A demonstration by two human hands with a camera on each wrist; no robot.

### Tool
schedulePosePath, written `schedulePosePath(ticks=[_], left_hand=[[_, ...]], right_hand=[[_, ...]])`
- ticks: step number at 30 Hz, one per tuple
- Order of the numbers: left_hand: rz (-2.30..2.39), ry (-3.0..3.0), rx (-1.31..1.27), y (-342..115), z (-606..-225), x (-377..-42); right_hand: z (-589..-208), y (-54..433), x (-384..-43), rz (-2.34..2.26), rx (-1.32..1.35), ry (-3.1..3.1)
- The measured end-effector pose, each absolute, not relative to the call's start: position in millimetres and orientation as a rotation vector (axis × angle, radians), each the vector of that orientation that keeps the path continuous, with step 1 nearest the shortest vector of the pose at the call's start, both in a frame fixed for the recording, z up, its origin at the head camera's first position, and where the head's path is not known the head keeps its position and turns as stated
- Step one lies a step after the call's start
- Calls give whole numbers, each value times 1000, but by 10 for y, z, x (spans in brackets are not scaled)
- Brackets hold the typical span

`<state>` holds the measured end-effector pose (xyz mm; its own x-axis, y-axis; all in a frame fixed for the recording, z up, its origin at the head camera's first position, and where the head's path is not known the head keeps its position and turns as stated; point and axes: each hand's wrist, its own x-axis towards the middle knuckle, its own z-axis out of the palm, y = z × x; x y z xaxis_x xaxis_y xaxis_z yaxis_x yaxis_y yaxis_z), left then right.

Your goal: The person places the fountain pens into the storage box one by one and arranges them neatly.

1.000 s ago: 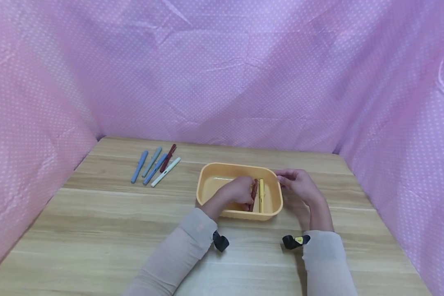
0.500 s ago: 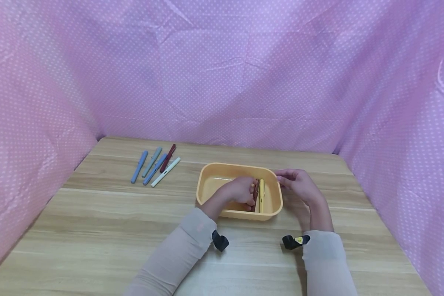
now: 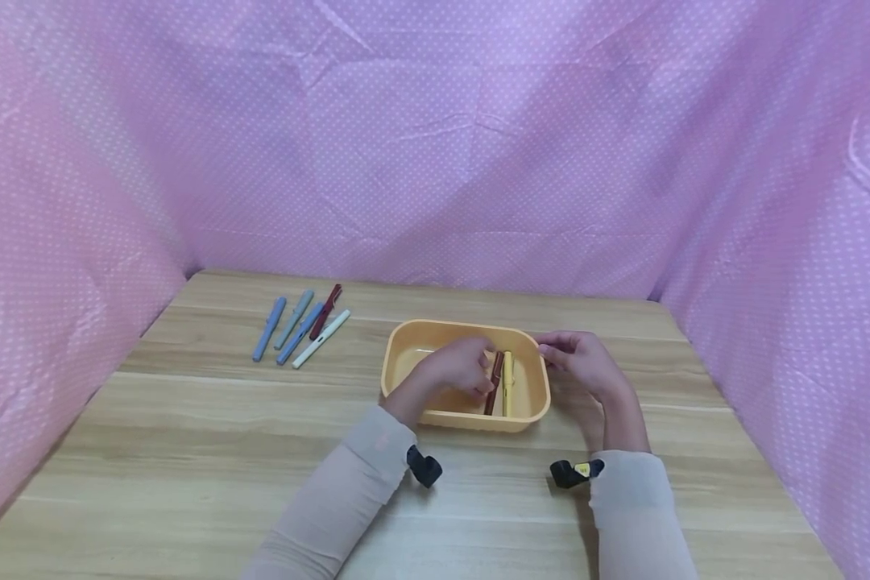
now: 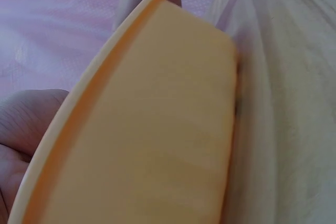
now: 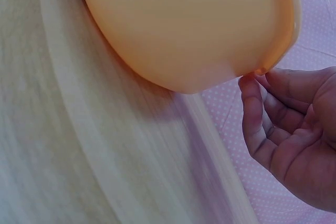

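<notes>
Currently the right hand [image 3: 587,362] pinches the rim at the box's right end; its far fingertips are partly hidden behind that rim. The box [image 3: 471,421] sits on the table [image 3: 261,451]. Left hand [image 3: 464,366] reaches over the box's near wall; fingers loosely bent, none seen wrapped round anything, so it reads as released. Contact between its thumb and the red pen [image 3: 491,398] cannot be made out.

Red pen and yellow pen [image 3: 507,385] lie side by side in the box's right half. Left wrist view: the box's outer wall blocks both pens and the left fingertips; that hand is cut off at the frame edge. Right wrist view: box cropped at the top, contents hidden.

Left of the box, well apart: five more pens [image 3: 322,339], some overlapping.
</notes>
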<state>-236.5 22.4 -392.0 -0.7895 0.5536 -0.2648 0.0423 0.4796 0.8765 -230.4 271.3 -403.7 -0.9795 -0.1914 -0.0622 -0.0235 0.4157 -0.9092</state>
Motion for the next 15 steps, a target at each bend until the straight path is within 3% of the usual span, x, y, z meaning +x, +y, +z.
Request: schedulePosePath(ticks=[15], left_hand=[[1319,2249,564,-77,-3619,-2534]], right_hand=[[-4064,2722,-2295,-1604,-176,2506]])
